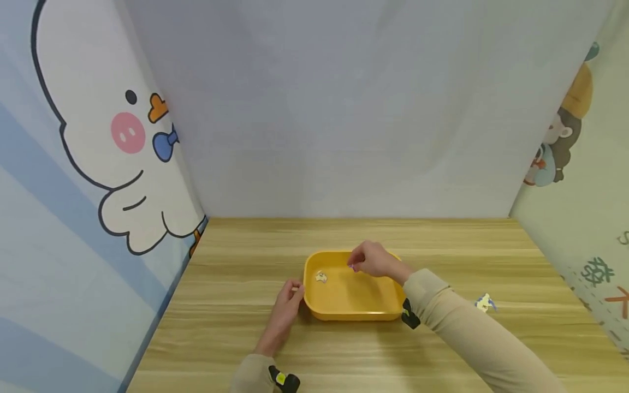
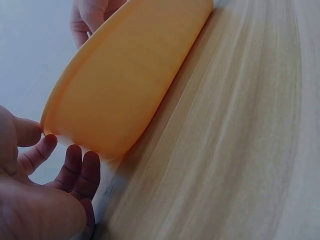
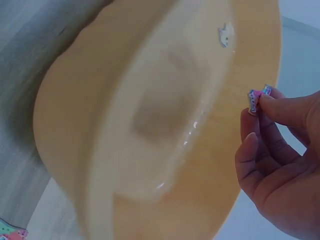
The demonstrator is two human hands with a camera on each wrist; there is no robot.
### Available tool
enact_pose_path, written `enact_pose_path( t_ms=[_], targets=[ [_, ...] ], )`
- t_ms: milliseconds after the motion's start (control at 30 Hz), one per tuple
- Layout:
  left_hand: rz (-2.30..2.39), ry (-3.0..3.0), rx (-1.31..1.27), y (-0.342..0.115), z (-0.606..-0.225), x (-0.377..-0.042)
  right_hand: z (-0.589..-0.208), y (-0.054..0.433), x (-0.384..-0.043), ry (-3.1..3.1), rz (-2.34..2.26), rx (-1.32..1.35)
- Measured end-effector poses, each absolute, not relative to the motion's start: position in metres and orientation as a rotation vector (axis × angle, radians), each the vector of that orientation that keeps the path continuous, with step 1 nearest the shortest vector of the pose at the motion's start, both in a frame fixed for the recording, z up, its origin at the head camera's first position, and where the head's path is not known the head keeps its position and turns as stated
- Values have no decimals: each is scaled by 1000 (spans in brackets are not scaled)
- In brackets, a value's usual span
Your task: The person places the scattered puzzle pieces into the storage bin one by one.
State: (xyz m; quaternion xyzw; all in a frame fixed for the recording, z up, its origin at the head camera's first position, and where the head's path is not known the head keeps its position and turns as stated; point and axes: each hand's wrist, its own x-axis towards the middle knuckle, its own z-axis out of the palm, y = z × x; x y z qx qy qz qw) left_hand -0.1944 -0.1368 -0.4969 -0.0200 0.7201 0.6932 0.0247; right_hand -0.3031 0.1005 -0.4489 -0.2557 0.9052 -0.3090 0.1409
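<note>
The right grip (image 1: 372,260) pinches a piece (image 3: 252,103) over the tray (image 1: 339,299), at the lower middle of the head view. The left grip (image 1: 286,307) pinches the tray's edge.

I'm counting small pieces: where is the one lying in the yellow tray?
In the head view, the small piece lies inside the yellow tray toward its left end, with the left hand just outside.

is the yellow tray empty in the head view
No, a small pale piece lies on the floor of the yellow tray, near its left end.
</note>
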Motion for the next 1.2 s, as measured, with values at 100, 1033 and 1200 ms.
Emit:
enact_pose_path(
  t_ms=[100, 1033, 1200],
  targets=[
    [2153, 2211, -60, -137, -506, -199, -453, 98, -303, 2623, -861, -734],
    [2136, 2250, -103, -142, -536, -210, -477, 65, -313, 2696, -804, -705],
    [2125, 2253, -55, -141, -536, -210, -483, 59, -310, 2781, -729, -733]
  ],
)
